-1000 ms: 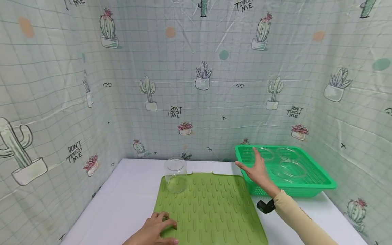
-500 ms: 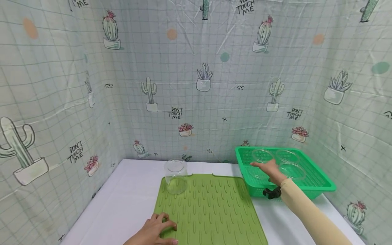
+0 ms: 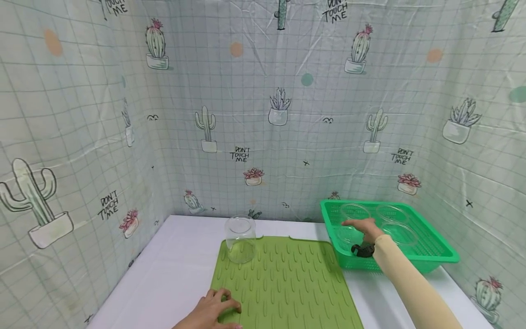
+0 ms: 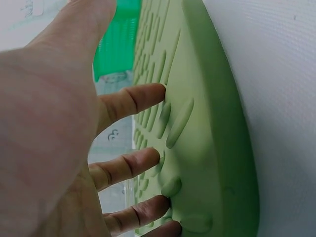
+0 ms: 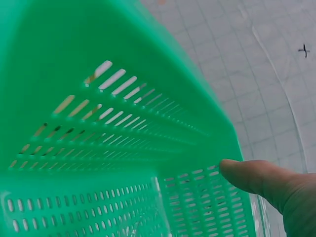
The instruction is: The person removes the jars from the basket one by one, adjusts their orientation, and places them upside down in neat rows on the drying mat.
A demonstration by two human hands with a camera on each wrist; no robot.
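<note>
In the head view, my left hand (image 3: pixel 211 310) rests at the near left edge of a green ribbed mat (image 3: pixel 296 278), its fingertips on the ribs. The left wrist view shows these fingers (image 4: pixel 131 163) spread and holding nothing. Toward the mat's back left corner stands a clear glass (image 3: pixel 240 242), seemingly upside down. My right hand (image 3: pixel 365 227) reaches into a green plastic basket (image 3: pixel 441 256), over a clear glass (image 3: pixel 347 236) at its front left. In the right wrist view the thumb (image 5: pixel 252 177) lies straight beside the basket wall; the other fingers are hidden.
Several clear glasses sit in the basket, among them a back-left one (image 3: pixel 355 209), a back-right one (image 3: pixel 392 213) and a front-right one (image 3: pixel 399 234). White cloth (image 3: pixel 185 260) covers the table. A cactus-print curtain (image 3: pixel 263 137) encloses the back and sides.
My right hand has moved from above the basket's left rim down into the basket, over the front-left glass. The left hand stays on the mat. The head view has shifted slightly.
</note>
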